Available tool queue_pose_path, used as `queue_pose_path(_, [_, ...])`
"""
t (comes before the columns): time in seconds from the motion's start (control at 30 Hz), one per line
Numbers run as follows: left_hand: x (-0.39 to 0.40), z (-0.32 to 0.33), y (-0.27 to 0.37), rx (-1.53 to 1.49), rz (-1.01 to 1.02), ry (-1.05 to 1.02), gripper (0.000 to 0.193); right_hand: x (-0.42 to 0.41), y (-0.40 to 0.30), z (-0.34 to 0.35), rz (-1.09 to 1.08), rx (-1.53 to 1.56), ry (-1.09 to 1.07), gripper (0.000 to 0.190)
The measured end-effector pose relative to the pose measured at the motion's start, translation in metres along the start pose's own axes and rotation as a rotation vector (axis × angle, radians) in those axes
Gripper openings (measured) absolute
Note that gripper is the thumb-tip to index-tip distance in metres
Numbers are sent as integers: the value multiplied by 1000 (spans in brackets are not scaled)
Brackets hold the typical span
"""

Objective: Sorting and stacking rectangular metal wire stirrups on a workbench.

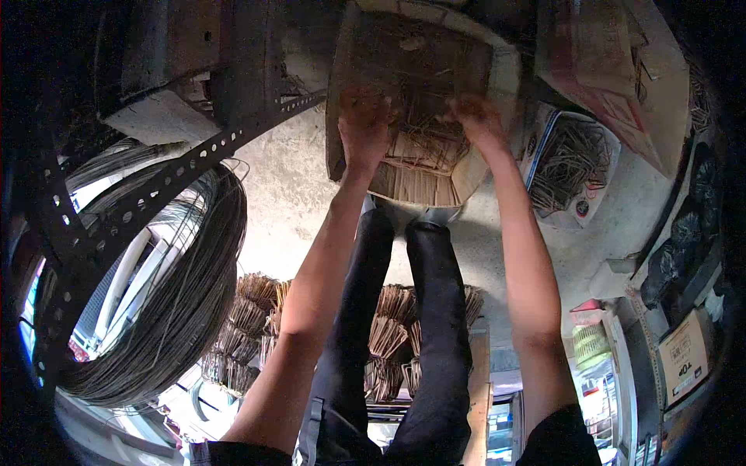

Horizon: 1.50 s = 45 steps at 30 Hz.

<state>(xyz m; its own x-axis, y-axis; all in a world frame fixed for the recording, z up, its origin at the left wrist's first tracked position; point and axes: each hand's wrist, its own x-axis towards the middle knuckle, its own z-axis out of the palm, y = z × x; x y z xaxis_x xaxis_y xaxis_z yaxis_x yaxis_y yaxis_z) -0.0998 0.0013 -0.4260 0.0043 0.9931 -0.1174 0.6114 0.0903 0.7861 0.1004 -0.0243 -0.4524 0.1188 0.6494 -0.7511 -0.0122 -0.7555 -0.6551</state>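
Note:
An open cardboard box [421, 187] stands on the floor in front of my feet, with thin bent wire pieces [428, 137] lying inside. My left hand [367, 113] is over the box's left side, its fingers curled in shadow; whether it holds anything is too dark to tell. Over the right side of the box is my right hand [475, 116], with fingers bent towards the wire pieces. A grip on any wire cannot be made out. The far part of the box is dark.
A box of bent wires [568, 163] sits right of the cardboard box, near a larger carton [618, 87]. At left, a big coil of wire [204, 279] hangs by a perforated metal angle bar [175, 172]. Bundled wire pieces [387, 335] stand behind my legs. Black plastic bags [670, 262] lie at right.

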Motion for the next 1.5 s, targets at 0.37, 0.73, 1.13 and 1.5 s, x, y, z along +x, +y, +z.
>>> queue_pose_path(0.37, [-56,3,-33,-272,-80,20,29,55,5,29,-286,-821,142,35])
queue_pose_path(0.73, [-74,-16,-75,-404,-274,-220,22,160,90,62,-322,-1193,-14,56])
queue_pose_path(1.13, [-81,-2,-77,-551,-314,-188,24,137,74,63,-322,-1380,59,59])
queue_pose_path(1.5, [-84,-8,-78,-323,-282,-156,27,25,104,33,-609,-1334,57,25])
